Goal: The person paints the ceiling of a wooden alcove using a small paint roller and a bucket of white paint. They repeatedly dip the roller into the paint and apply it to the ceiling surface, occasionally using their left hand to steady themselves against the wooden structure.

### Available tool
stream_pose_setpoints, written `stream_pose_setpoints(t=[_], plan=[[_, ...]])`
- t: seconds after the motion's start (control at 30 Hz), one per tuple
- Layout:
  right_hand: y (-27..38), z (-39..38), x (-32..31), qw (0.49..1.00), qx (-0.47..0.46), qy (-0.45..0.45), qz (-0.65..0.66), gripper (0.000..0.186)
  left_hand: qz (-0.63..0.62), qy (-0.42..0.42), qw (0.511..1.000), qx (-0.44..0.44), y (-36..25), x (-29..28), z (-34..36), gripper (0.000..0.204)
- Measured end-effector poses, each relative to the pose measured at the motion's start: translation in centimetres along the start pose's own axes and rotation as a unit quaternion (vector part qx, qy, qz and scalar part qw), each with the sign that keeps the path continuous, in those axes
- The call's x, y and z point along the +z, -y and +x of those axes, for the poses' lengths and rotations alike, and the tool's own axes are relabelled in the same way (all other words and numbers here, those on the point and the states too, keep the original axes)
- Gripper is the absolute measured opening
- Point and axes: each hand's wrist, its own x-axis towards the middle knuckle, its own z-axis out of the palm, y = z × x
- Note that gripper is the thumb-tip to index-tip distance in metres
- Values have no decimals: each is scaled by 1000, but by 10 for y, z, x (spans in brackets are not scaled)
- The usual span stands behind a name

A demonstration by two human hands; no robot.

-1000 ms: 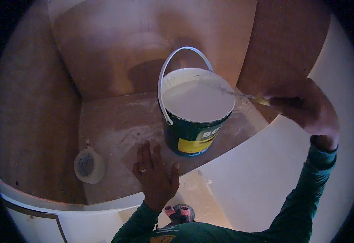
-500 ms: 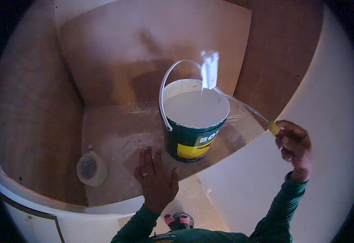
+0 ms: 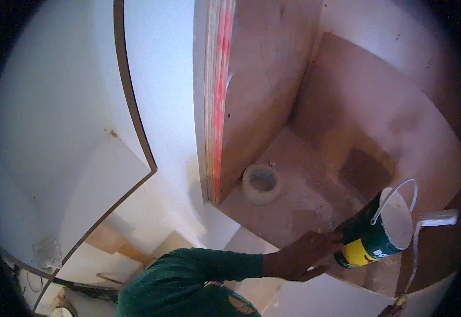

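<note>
A green paint bucket [image 3: 365, 248] with a yellow patch stands on the cabinet floor, its white handle raised and pale paint [image 3: 397, 216] inside. Fingers stretched, my left hand [image 3: 304, 257] reaches to the near side of the bucket; whether it touches the bucket or only the board, I cannot tell. Low at the right rim, my right hand [image 3: 391, 310] is partly cut off. It grips the yellow handle of a paint roller [image 3: 437, 217], whose white, paint-coated head sits just right of the bucket's mouth.
A roll of tape [image 3: 262, 185] lies by the cabinet's brown side panel [image 3: 264, 95]. That panel's front edge [image 3: 221, 95] is streaked red. White cabinet surfaces with a dark trim strip [image 3: 130, 79] fill the left side. Scraps and a wooden piece [image 3: 111, 240] sit lower left.
The view has swung left, bringing white panels in and shifting the bucket rightward. My left hand appears closer to the bucket. The right hand still holds the roller, now near the rim.
</note>
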Motion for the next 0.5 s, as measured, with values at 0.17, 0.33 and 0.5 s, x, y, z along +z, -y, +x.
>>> stream_pose_setpoints(t=[0.17,0.33,0.5], plan=[[-41,4,-7,990,-19,79,115,64,120,-128,958,228,-31,-118,11,55],[-96,27,46,942,-327,23,-79,39,475,-341,786,203,-46,-318,63,51],[-105,50,108,919,-353,17,-175,36,527,-432,720,129,-44,-410,116,49]])
